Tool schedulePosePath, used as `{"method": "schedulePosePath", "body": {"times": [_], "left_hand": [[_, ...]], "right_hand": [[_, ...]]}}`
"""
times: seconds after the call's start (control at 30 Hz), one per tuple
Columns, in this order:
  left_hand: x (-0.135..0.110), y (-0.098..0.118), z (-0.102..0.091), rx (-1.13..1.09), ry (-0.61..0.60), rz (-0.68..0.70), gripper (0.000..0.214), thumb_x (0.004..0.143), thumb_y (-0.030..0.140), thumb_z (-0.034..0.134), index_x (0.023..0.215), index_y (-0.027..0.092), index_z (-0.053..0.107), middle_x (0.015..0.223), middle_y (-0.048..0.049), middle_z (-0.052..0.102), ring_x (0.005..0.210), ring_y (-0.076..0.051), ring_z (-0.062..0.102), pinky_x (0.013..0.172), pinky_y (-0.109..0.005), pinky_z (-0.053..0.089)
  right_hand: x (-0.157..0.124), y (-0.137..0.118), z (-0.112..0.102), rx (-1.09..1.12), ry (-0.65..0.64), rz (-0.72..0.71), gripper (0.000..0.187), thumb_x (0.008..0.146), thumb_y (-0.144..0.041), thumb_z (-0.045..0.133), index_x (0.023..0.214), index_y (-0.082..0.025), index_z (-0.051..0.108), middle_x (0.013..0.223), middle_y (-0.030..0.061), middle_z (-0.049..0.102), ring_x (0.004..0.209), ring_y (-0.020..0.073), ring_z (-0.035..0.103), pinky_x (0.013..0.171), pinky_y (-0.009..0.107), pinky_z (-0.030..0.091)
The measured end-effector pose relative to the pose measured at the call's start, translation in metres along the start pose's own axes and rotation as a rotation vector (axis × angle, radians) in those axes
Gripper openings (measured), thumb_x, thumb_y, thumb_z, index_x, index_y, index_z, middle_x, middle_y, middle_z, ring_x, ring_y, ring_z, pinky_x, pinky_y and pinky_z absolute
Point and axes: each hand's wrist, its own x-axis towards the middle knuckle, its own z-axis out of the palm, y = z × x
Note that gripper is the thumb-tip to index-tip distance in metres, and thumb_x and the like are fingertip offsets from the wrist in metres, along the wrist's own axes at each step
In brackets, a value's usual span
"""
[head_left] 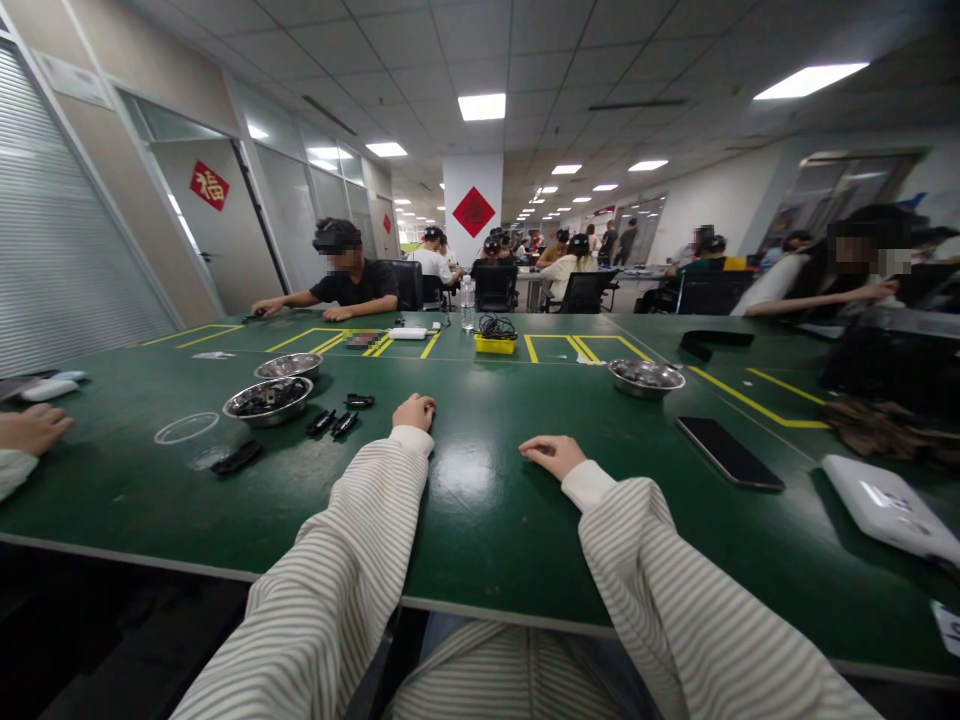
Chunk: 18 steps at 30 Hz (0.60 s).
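Note:
My left hand [414,411] rests on the green table [480,540], its fingers loosely bent and partly turned from view; no object shows in it. To its right lies my right hand [555,456], palm down, with relaxed fingers pointing left and nothing held. Left of my left hand are several small black plastic parts [345,424]. Beside them stands a metal bowl [268,418] filled with dark parts, with a second metal bowl [289,366] just behind it. A clear plastic cup [196,445] and another black piece [238,458] sit nearer the left.
At right are a metal bowl [646,392] of small parts, a phone [729,453] and a white device [889,505]. A yellow tray [495,345] with black cable and a bottle [468,303] stand farther back. Another person's hand [34,432] is at far left; others sit around.

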Motion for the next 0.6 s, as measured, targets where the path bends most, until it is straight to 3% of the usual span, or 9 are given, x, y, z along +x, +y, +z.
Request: {"method": "schedulePosePath", "body": {"times": [0.4,0.6], "left_hand": [[0.0020,0.0035,0.0060,0.106,-0.033,0.084,0.023,0.073,0.028,0.038,0.084,0.026,0.058,0.086,-0.0053,0.050,0.083,-0.018,0.047,0.063,-0.026,0.039],[0.0002,0.0029,0.0048,0.097,0.000,0.035,0.029,0.072,0.026,0.039,0.099,0.023,0.050,0.092,-0.0063,0.050,0.086,-0.019,0.046,0.067,-0.028,0.039]], "right_hand": [[-0.0018,-0.0048,-0.0010,0.045,-0.027,0.031,0.019,0.063,-0.024,0.048,0.072,-0.017,0.063,0.064,0.0022,0.064,0.057,0.0121,0.059,0.060,0.023,0.047],[-0.0018,-0.0064,-0.0011,0.046,-0.029,0.029,0.018,0.063,-0.024,0.048,0.072,-0.017,0.063,0.064,0.0021,0.064,0.057,0.0121,0.059,0.060,0.023,0.047]]}}
